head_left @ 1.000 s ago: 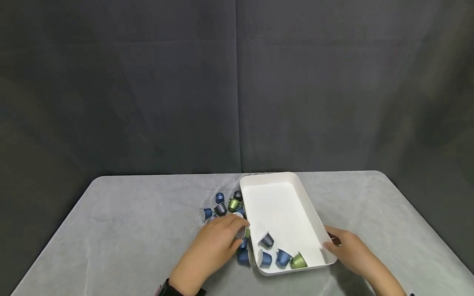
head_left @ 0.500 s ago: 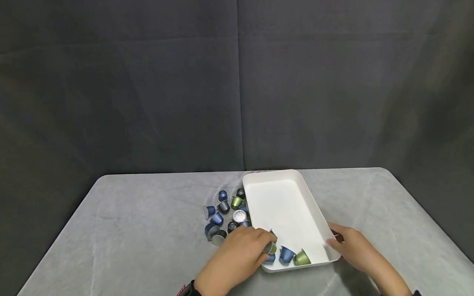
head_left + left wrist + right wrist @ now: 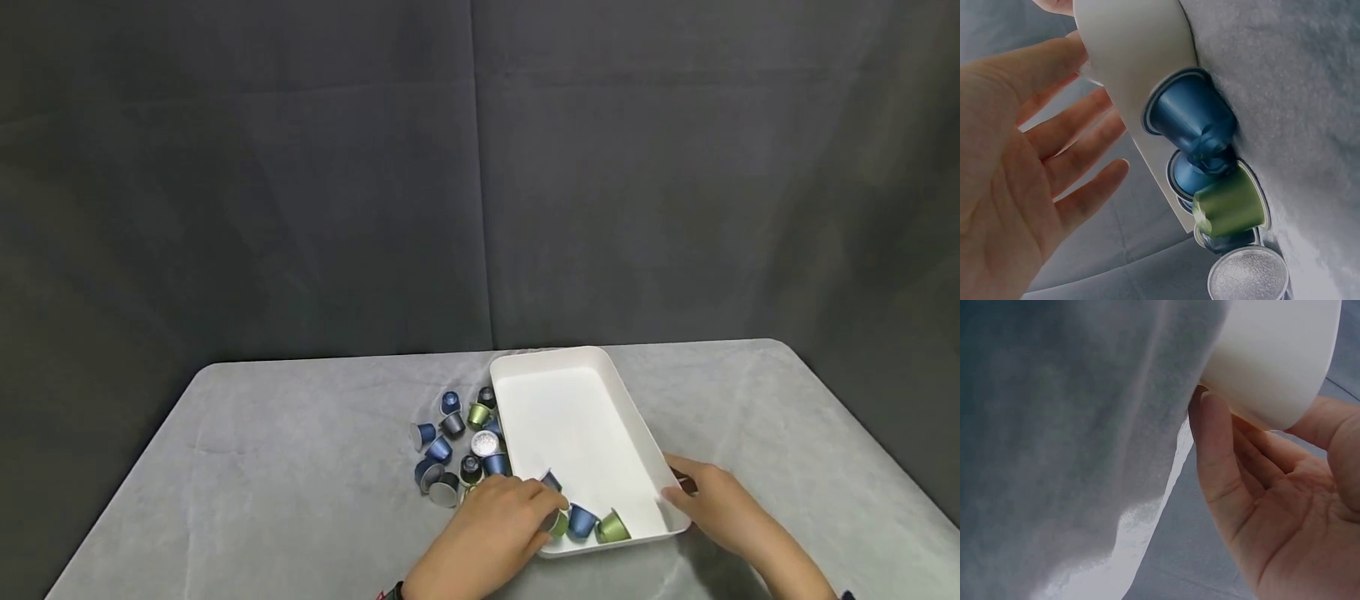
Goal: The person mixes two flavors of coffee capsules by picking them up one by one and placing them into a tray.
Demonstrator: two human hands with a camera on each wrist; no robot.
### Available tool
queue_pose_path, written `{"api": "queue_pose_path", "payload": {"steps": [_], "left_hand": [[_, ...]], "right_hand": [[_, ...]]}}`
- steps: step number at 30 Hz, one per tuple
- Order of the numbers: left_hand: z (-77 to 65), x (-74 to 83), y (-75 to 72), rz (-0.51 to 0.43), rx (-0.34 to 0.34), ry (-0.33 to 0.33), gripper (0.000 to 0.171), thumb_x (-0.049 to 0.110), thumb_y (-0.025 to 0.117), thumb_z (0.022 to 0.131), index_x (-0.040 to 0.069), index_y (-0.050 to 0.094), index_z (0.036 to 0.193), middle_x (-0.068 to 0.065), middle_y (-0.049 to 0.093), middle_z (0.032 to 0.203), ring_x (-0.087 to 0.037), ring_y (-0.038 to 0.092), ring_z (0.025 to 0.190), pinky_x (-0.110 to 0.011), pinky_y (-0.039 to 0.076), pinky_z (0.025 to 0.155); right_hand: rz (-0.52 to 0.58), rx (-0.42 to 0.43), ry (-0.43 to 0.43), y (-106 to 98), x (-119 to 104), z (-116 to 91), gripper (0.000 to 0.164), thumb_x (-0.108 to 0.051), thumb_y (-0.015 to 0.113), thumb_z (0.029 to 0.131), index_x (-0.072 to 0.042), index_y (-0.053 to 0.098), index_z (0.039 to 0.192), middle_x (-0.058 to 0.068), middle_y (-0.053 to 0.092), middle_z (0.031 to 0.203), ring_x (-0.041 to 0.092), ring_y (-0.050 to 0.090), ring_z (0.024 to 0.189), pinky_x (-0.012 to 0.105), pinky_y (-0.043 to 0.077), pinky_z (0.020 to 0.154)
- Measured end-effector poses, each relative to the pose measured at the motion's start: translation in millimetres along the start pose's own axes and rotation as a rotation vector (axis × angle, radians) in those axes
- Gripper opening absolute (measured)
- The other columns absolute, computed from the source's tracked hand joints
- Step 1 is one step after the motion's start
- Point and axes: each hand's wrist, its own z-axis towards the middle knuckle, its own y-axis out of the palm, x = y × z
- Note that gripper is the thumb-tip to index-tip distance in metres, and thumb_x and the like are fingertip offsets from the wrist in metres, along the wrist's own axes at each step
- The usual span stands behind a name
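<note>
My left hand [image 3: 495,529] reaches over the near left side of the white tray [image 3: 573,417]. Its thumb and fingers pinch a green coffee capsule [image 3: 558,525] low inside the tray; in the left wrist view the tray wall hides that capsule. Beside it in the tray lie a blue capsule [image 3: 582,522], another green capsule [image 3: 613,527] and a dark blue-grey one [image 3: 551,481]. At the tray's near right corner my right hand [image 3: 716,504] grips the wall. The right wrist view has this hand's thumb [image 3: 1319,422] and fingers on either side of the tray corner [image 3: 1272,369].
Several blue, black and green capsules [image 3: 439,450] lie on the grey cloth left of the tray. A silver lid [image 3: 485,443] faces up among them. Close outside the tray wall are a blue capsule [image 3: 1191,109] and a green one [image 3: 1232,203]. A dark curtain [image 3: 300,208] hangs behind.
My left hand has carried the green capsule from the pile rightward over the tray wall and down into the tray. My right hand keeps its grip on the corner.
</note>
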Motion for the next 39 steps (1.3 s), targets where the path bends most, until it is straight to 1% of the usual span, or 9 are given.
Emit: {"api": "queue_pose_path", "payload": {"steps": [4, 9, 14, 18, 23, 26, 32, 36, 39], "left_hand": [[0.3, -1.0, 1.2, -0.023, -0.011, -0.012, 0.028, 0.027, 0.074, 0.091, 0.023, 0.068, 0.117, 0.009, 0.067, 0.109, -0.007, 0.063, 0.099, -0.026, 0.048, 0.083], [-1.0, -1.3, -0.3, -0.056, -0.065, -0.043, 0.029, 0.028, 0.072, 0.092, 0.023, 0.068, 0.120, 0.009, 0.066, 0.113, -0.007, 0.062, 0.103, -0.030, 0.048, 0.089], [-1.5, -2.0, -2.4, -0.041, -0.076, -0.046, 0.029, 0.028, 0.073, 0.092, 0.023, 0.068, 0.119, 0.010, 0.066, 0.113, -0.007, 0.061, 0.104, -0.029, 0.048, 0.089], [-1.6, -3.3, -4.8, -0.027, -0.049, -0.040, 0.028, 0.029, 0.073, 0.091, 0.022, 0.068, 0.118, 0.010, 0.066, 0.112, -0.006, 0.061, 0.104, -0.028, 0.048, 0.089], [-2.4, -7.7, -10.4, -0.006, 0.023, -0.048, 0.027, 0.028, 0.074, 0.090, 0.022, 0.069, 0.115, 0.011, 0.066, 0.111, -0.008, 0.062, 0.104, -0.028, 0.047, 0.090], [-3.5, -12.2, -14.3, -0.011, 0.047, -0.079, 0.026, 0.027, 0.075, 0.090, 0.022, 0.069, 0.115, 0.010, 0.067, 0.111, -0.010, 0.062, 0.105, -0.030, 0.047, 0.092], [-6.9, -25.9, -22.3, -0.060, 0.015, -0.166, 0.029, 0.025, 0.076, 0.089, 0.017, 0.069, 0.116, 0.006, 0.068, 0.113, -0.014, 0.063, 0.106, -0.036, 0.049, 0.094], [-13.0, -38.1, -27.4, -0.093, 0.045, -0.235, 0.029, 0.022, 0.077, 0.088, 0.015, 0.070, 0.115, 0.002, 0.069, 0.114, -0.019, 0.064, 0.108, -0.042, 0.050, 0.093], [-19.7, -49.1, -33.6, -0.110, 0.088, -0.298, 0.030, 0.020, 0.078, 0.086, 0.013, 0.070, 0.115, -0.002, 0.070, 0.115, -0.022, 0.065, 0.108, -0.044, 0.050, 0.092]], "right_hand": [[-0.029, 0.007, -0.023, -2.2, 1.3, -0.5, 0.049, -0.004, 0.067, 0.092, 0.016, 0.050, 0.133, 0.027, 0.066, 0.113, 0.032, 0.067, 0.094, 0.036, 0.055, 0.066], [0.020, -0.007, 0.021, -0.3, -1.2, -1.0, 0.049, -0.004, 0.066, 0.092, 0.015, 0.049, 0.134, 0.029, 0.064, 0.117, 0.033, 0.066, 0.096, 0.032, 0.056, 0.059], [0.021, -0.013, 0.032, 0.0, -2.7, 0.4, 0.051, -0.004, 0.066, 0.093, 0.015, 0.048, 0.136, 0.028, 0.063, 0.117, 0.033, 0.066, 0.096, 0.033, 0.056, 0.059], [0.024, -0.019, 0.043, -0.5, -3.1, 0.0, 0.051, -0.004, 0.066, 0.092, 0.015, 0.048, 0.136, 0.028, 0.064, 0.116, 0.033, 0.066, 0.096, 0.033, 0.056, 0.058], [0.020, -0.014, 0.029, -1.0, -1.1, -1.6, 0.051, -0.005, 0.067, 0.092, 0.014, 0.049, 0.135, 0.028, 0.064, 0.117, 0.033, 0.066, 0.096, 0.034, 0.056, 0.062], [0.019, -0.010, 0.006, -1.6, 0.7, -1.4, 0.050, -0.005, 0.067, 0.092, 0.015, 0.049, 0.135, 0.028, 0.064, 0.118, 0.032, 0.066, 0.096, 0.034, 0.055, 0.064], [-0.002, -0.001, -0.015, -1.4, 2.9, -1.1, 0.049, -0.006, 0.067, 0.092, 0.015, 0.051, 0.133, 0.027, 0.064, 0.117, 0.028, 0.067, 0.093, 0.034, 0.054, 0.067], [-0.012, 0.009, -0.028, -1.1, 2.5, -1.7, 0.048, -0.005, 0.067, 0.091, 0.016, 0.051, 0.132, 0.026, 0.065, 0.117, 0.028, 0.067, 0.093, 0.037, 0.054, 0.070], [-0.016, 0.014, -0.038, -1.0, 1.9, -2.0, 0.048, -0.005, 0.068, 0.091, 0.015, 0.052, 0.132, 0.025, 0.065, 0.116, 0.028, 0.067, 0.093, 0.037, 0.054, 0.072]]}}
